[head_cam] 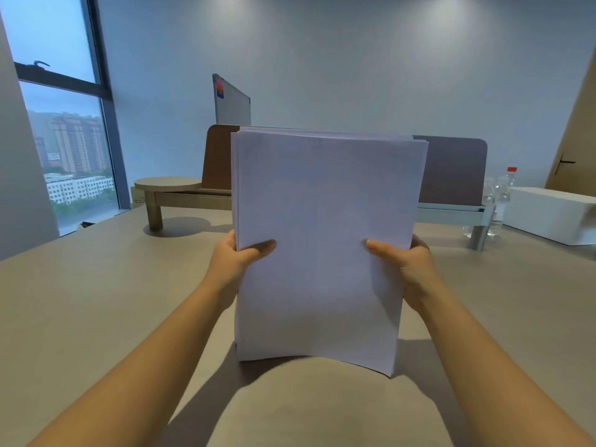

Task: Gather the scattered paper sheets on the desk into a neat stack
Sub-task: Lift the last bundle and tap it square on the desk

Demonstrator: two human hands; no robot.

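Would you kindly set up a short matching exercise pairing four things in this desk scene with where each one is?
Things:
1. stack of white paper sheets
2. clear plastic water bottle with a red cap
3. white rectangular box
4. round beige wooden shelf top

Places:
A. far right on the desk
B. far left, near the window
C. held upright between both hands
D. beside the metal shelf leg at right

Pairs: 1-C, 2-D, 3-A, 4-B

Desk [80, 285] is wide open left and right of the paper stack [322, 246]. Back edge is crowded though: a shelf riser [167, 188] back left, divider panels [451, 171] behind, bottles [500, 195] and a white box [548, 214] back right.
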